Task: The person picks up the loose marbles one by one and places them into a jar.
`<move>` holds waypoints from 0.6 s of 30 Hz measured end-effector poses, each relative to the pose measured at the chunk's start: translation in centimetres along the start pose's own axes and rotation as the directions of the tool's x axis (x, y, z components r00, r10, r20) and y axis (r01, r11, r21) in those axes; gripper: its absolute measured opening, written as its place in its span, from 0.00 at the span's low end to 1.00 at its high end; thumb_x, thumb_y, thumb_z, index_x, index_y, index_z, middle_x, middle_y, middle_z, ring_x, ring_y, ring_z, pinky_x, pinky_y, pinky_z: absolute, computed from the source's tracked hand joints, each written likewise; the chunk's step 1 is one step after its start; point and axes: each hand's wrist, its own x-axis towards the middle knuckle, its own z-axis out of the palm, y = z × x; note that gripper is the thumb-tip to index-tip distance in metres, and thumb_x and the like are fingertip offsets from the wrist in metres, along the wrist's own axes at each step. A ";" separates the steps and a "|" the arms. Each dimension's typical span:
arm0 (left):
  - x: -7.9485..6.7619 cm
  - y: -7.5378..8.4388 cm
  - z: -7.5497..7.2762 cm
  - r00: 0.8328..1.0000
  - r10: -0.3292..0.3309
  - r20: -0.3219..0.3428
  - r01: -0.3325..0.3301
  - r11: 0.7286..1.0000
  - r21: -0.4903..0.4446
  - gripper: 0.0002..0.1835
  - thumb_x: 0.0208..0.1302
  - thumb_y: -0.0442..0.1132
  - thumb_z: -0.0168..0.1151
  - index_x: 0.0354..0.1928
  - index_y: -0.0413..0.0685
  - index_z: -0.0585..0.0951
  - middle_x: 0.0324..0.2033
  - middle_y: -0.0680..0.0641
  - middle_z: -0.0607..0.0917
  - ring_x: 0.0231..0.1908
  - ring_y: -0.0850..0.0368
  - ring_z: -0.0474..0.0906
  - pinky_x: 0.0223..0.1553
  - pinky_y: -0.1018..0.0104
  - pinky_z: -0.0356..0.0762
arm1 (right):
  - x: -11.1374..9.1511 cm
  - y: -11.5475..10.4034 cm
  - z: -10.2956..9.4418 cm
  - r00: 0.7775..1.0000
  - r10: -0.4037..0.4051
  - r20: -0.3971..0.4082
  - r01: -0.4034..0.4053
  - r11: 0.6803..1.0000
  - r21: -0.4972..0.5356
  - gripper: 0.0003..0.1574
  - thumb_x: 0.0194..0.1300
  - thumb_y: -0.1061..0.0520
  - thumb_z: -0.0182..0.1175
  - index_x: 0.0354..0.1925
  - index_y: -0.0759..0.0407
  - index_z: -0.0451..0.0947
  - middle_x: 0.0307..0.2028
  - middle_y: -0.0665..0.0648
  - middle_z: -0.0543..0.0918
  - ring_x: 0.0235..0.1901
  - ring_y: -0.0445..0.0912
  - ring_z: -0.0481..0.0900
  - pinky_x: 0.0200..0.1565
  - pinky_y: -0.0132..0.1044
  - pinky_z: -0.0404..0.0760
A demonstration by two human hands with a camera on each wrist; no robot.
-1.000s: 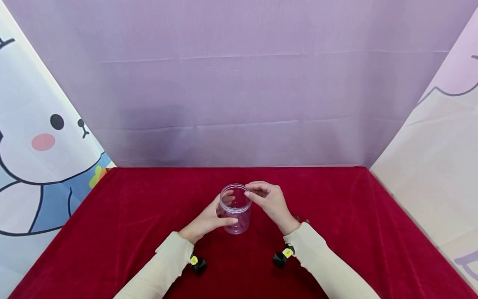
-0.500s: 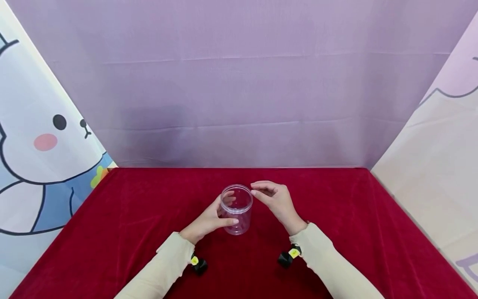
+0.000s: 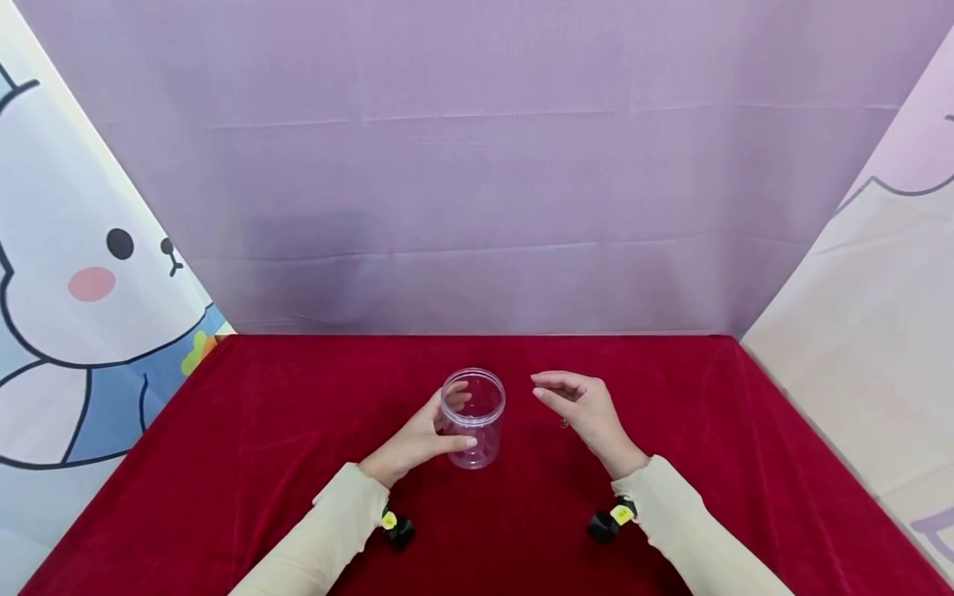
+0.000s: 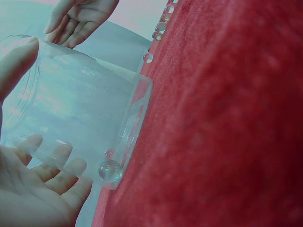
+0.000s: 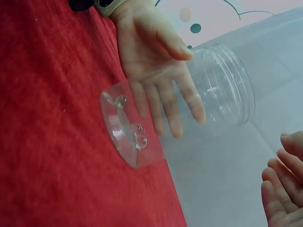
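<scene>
A lilac curtain (image 3: 477, 182) hangs behind a red-covered counter (image 3: 261, 447), near the middle of which a clear jar (image 3: 483, 422) sits upright, mouth upward. The left hand (image 3: 416, 440) grips it, thumb on the near side and fingers round the far side. The right hand (image 3: 585, 410) is apart from it, to the right, fingers loosely bent toward the thumb, holding nothing. Small clear balls (image 5: 141, 141) lie inside at the base.
</scene>
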 end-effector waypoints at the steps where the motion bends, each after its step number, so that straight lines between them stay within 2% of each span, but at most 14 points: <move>1: 0.0 0.0 0.0 1.000 0.001 0.003 -0.001 1.000 -0.002 0.43 0.58 0.34 0.66 0.71 0.48 0.53 0.67 0.39 0.62 0.67 0.42 0.57 0.65 0.44 0.56 | 0.0 0.4 -0.2 1.000 0.007 0.000 -0.007 1.000 0.000 0.18 0.61 0.57 0.64 0.50 0.61 0.81 0.47 0.60 0.83 0.29 0.42 0.77 0.22 0.33 0.74; 3: 0.0 0.1 0.0 1.000 -0.001 0.005 0.001 1.000 -0.004 0.43 0.57 0.35 0.66 0.71 0.48 0.53 0.67 0.40 0.62 0.67 0.42 0.57 0.65 0.45 0.56 | 0.0 1.1 -0.6 1.000 0.019 -0.003 -0.019 1.000 -0.007 0.19 0.60 0.54 0.65 0.49 0.59 0.81 0.47 0.57 0.84 0.32 0.41 0.78 0.25 0.33 0.76; 6: 0.0 0.1 0.0 1.000 -0.002 0.004 0.002 1.000 -0.004 0.43 0.57 0.35 0.66 0.71 0.48 0.53 0.67 0.40 0.62 0.67 0.42 0.57 0.65 0.44 0.56 | -0.3 1.7 -1.0 1.000 0.014 -0.008 -0.014 1.000 -0.015 0.20 0.59 0.53 0.66 0.49 0.59 0.81 0.47 0.57 0.84 0.38 0.40 0.81 0.34 0.32 0.79; 8: 0.0 0.0 0.0 1.000 -0.002 0.004 0.002 1.000 -0.003 0.43 0.57 0.36 0.67 0.71 0.48 0.53 0.67 0.40 0.62 0.67 0.42 0.57 0.65 0.44 0.55 | -0.4 1.9 -1.2 1.000 0.012 -0.012 -0.013 1.000 -0.020 0.20 0.59 0.52 0.66 0.49 0.59 0.81 0.46 0.57 0.84 0.40 0.39 0.81 0.37 0.31 0.79; 9: 0.0 0.0 0.0 1.000 -0.001 0.003 0.001 1.000 -0.003 0.44 0.57 0.36 0.67 0.71 0.48 0.53 0.67 0.40 0.62 0.67 0.42 0.57 0.65 0.44 0.55 | -0.5 2.0 -1.4 1.000 0.014 -0.014 -0.014 1.000 -0.019 0.20 0.59 0.52 0.66 0.49 0.59 0.81 0.46 0.57 0.84 0.38 0.39 0.82 0.36 0.32 0.80; 12: 0.0 0.0 0.0 1.000 -0.002 0.004 0.002 1.000 -0.003 0.44 0.57 0.36 0.67 0.71 0.48 0.53 0.67 0.40 0.62 0.67 0.42 0.57 0.65 0.44 0.55 | -0.7 2.3 -1.8 0.999 0.033 -0.017 -0.034 0.999 -0.022 0.19 0.59 0.52 0.66 0.48 0.58 0.82 0.44 0.56 0.85 0.27 0.43 0.79 0.24 0.38 0.77; 15: 0.0 0.0 0.0 1.000 -0.007 0.001 0.007 1.000 -0.007 0.43 0.57 0.35 0.67 0.71 0.49 0.53 0.67 0.40 0.62 0.67 0.42 0.57 0.65 0.44 0.55 | -0.8 2.5 -2.3 0.998 0.050 -0.022 -0.051 0.998 -0.021 0.20 0.59 0.52 0.66 0.48 0.58 0.82 0.43 0.55 0.85 0.27 0.45 0.79 0.25 0.39 0.78; 18: 0.0 0.1 0.0 1.000 -0.007 0.000 0.007 1.000 -0.005 0.43 0.58 0.34 0.66 0.71 0.49 0.53 0.67 0.40 0.61 0.67 0.42 0.56 0.65 0.44 0.55 | -1.1 2.8 -2.7 0.999 0.047 -0.021 -0.047 0.999 -0.013 0.21 0.59 0.53 0.66 0.49 0.62 0.81 0.44 0.56 0.85 0.37 0.42 0.83 0.38 0.34 0.80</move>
